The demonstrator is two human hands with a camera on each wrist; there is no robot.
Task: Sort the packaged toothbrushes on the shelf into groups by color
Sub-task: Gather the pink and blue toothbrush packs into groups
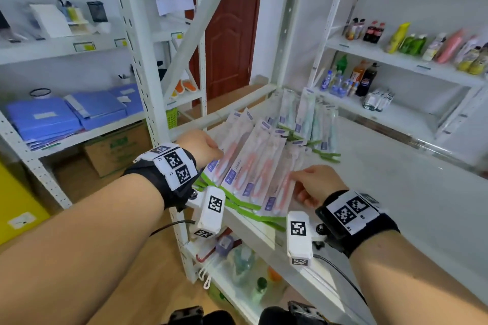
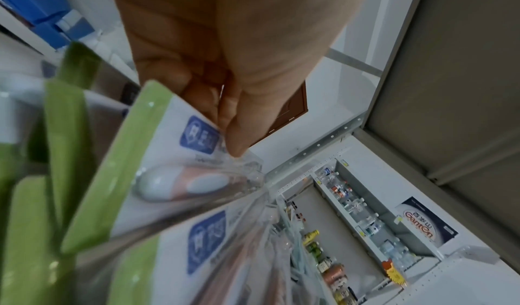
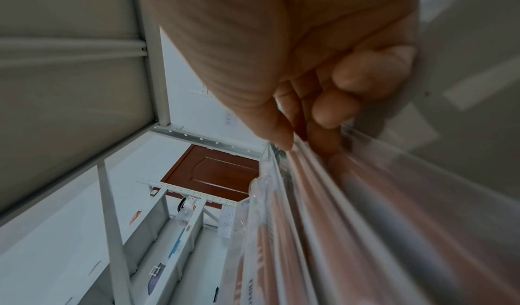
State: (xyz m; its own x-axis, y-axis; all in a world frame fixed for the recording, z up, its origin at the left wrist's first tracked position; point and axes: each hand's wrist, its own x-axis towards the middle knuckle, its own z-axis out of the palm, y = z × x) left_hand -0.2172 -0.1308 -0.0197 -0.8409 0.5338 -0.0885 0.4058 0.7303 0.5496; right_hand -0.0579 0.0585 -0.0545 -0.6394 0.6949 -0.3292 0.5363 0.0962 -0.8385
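Pink toothbrushes (image 1: pixel 248 163) lie fanned in clear packs at the near corner of the shelf (image 1: pixel 383 166), with your hands on both sides of them. Your left hand (image 1: pixel 200 146) pinches the leftmost pack's edge between thumb and fingers (image 2: pixel 236 136). Your right hand (image 1: pixel 314 182) pinches the rightmost pack, fingertips (image 3: pixel 281 136) together on the film. Green toothbrushes (image 1: pixel 306 119) lie behind the pink ones, farther back on the shelf. Pack print is blurred; counts are unclear.

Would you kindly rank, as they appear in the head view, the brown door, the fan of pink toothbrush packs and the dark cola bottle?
1. brown door
2. fan of pink toothbrush packs, closer to the camera, so flattered
3. dark cola bottle
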